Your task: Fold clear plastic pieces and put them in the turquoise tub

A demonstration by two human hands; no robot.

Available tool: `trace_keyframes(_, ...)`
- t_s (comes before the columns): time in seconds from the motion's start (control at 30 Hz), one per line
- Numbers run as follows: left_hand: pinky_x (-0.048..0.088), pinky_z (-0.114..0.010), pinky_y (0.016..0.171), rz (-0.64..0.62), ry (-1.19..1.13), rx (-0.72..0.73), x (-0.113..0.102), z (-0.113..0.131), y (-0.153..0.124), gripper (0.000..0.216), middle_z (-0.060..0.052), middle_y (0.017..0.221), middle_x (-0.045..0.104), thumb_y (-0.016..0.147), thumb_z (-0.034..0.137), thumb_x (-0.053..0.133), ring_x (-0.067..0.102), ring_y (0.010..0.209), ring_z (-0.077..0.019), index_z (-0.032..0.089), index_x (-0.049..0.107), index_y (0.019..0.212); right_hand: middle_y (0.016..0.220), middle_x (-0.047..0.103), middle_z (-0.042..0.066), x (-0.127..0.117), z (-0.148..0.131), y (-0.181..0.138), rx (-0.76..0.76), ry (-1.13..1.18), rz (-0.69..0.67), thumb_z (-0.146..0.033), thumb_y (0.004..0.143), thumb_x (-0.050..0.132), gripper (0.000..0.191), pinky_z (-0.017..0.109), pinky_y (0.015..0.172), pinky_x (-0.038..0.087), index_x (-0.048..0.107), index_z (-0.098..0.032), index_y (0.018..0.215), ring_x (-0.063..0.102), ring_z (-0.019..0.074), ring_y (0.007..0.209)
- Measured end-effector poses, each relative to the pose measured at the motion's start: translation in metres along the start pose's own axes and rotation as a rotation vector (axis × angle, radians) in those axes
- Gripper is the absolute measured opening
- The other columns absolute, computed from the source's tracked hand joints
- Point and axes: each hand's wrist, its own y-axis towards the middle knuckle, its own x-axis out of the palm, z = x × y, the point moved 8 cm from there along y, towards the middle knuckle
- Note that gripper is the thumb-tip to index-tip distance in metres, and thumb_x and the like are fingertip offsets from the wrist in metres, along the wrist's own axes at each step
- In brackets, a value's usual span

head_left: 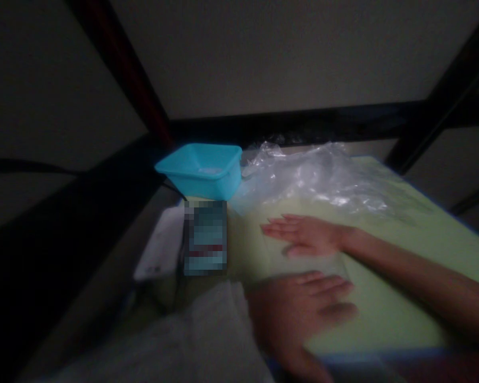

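Note:
My right hand point(309, 234) reaches in from the right and lies flat, fingers stretched to the left. Beneath its palm is a thin, pale, see-through sheet point(303, 263) on the yellow-green tabletop point(399, 276); whether it is a small bag cannot be made out. Closer to me, my left hand point(299, 314) lies with fingers spread to the right at the sheet's near edge. It is blurred, and grey cloth point(199, 330), perhaps my sleeve, covers its wrist side. Neither hand grips anything. Beyond my right hand, a crumpled heap of clear plastic point(311, 175) spreads across the table.
A turquoise plastic basin point(219, 183) stands at the back left. In front of it is a device with a pixelated face point(205, 236), and a white flat object point(159, 244) lies left of that. A dark frame bar point(303, 125) runs behind the table.

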Motion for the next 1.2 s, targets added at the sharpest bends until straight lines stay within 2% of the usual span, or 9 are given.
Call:
trace_keyframes(0.4, 0.018, -0.042, 0.116, 0.000, 0.001, -0.010, -0.003, 0.001, 0.001, 0.070, -0.016, 0.152, 0.024, 0.091, 0.057, 0.039, 0.019, 0.142, -0.0278, 0.007, 0.034, 0.140, 0.153, 0.026, 0.008, -0.002, 0.007, 0.002, 0.035, -0.040, 0.052, -0.047, 0.096, 0.037, 0.062, 0.046, 0.114, 0.015, 0.018, -0.021, 0.149, 0.017, 0.0210, 0.142)
trace_keyframes(0.53, 0.019, -0.041, 0.116, 0.017, 0.019, 0.005, -0.003, 0.000, -0.001, 0.070, -0.015, 0.153, 0.024, 0.092, 0.058, 0.037, 0.018, 0.142, -0.0269, 0.008, 0.034, 0.140, 0.151, 0.028, 0.011, -0.006, 0.010, 0.002, 0.068, -0.008, 0.092, -0.044, 0.097, 0.035, 0.059, 0.046, 0.114, 0.020, 0.020, -0.017, 0.148, 0.022, 0.0206, 0.140)
trace_keyframes(0.6, 0.018, -0.041, 0.116, 0.008, 0.028, 0.005, -0.002, 0.000, -0.001, 0.069, -0.014, 0.153, 0.023, 0.092, 0.058, 0.036, 0.018, 0.142, -0.0263, 0.009, 0.033, 0.141, 0.150, 0.032, 0.011, -0.012, 0.007, 0.001, 0.054, 0.025, 0.142, -0.040, 0.098, 0.035, 0.055, 0.044, 0.113, 0.023, 0.025, -0.017, 0.147, 0.026, 0.0190, 0.139)
trace_keyframes(0.77, 0.016, -0.039, 0.117, 0.017, 0.023, 0.005, -0.003, 0.001, 0.000, 0.072, -0.014, 0.153, 0.024, 0.091, 0.061, 0.035, 0.018, 0.142, -0.0254, 0.009, 0.033, 0.141, 0.139, 0.049, 0.011, -0.029, -0.019, -0.003, -0.071, 0.136, 0.256, -0.031, 0.099, 0.032, 0.042, 0.040, 0.112, 0.030, 0.048, -0.014, 0.135, 0.038, 0.0167, 0.133)
trace_keyframes(0.87, 0.018, -0.039, 0.117, 0.023, 0.025, -0.001, -0.003, 0.001, 0.000, 0.073, -0.014, 0.153, 0.024, 0.090, 0.062, 0.037, 0.018, 0.142, -0.0265, 0.009, 0.034, 0.140, 0.135, 0.053, 0.014, -0.025, -0.031, -0.001, -0.118, 0.190, 0.218, -0.031, 0.099, 0.034, 0.042, 0.037, 0.109, 0.034, 0.054, -0.009, 0.129, 0.042, 0.0169, 0.131)
trace_keyframes(0.93, 0.018, -0.039, 0.116, 0.018, 0.032, 0.000, -0.003, 0.001, 0.000, 0.073, -0.015, 0.152, 0.025, 0.090, 0.061, 0.038, 0.019, 0.142, -0.0270, 0.009, 0.035, 0.140, 0.137, 0.051, 0.014, -0.017, -0.032, 0.002, -0.095, 0.187, 0.168, -0.031, 0.098, 0.036, 0.042, 0.035, 0.110, 0.032, 0.053, -0.008, 0.129, 0.039, 0.0164, 0.132)
trace_keyframes(1.1, 0.016, -0.037, 0.117, -0.012, 0.053, -0.007, -0.005, 0.002, 0.001, 0.068, -0.015, 0.152, 0.025, 0.092, 0.057, 0.037, 0.018, 0.142, -0.0256, 0.008, 0.034, 0.140, 0.146, 0.040, 0.008, -0.002, -0.018, 0.010, 0.037, 0.109, 0.083, -0.033, 0.099, 0.035, 0.046, 0.040, 0.114, 0.022, 0.038, -0.014, 0.141, 0.030, 0.0173, 0.137)
trace_keyframes(1.2, 0.016, -0.037, 0.117, -0.023, 0.076, -0.020, -0.005, 0.002, 0.000, 0.066, -0.014, 0.153, 0.024, 0.093, 0.055, 0.038, 0.018, 0.142, -0.0259, 0.009, 0.035, 0.139, 0.147, 0.038, 0.008, -0.003, -0.015, 0.011, 0.059, 0.119, 0.077, -0.034, 0.099, 0.035, 0.048, 0.042, 0.115, 0.019, 0.036, -0.014, 0.142, 0.028, 0.0184, 0.138)
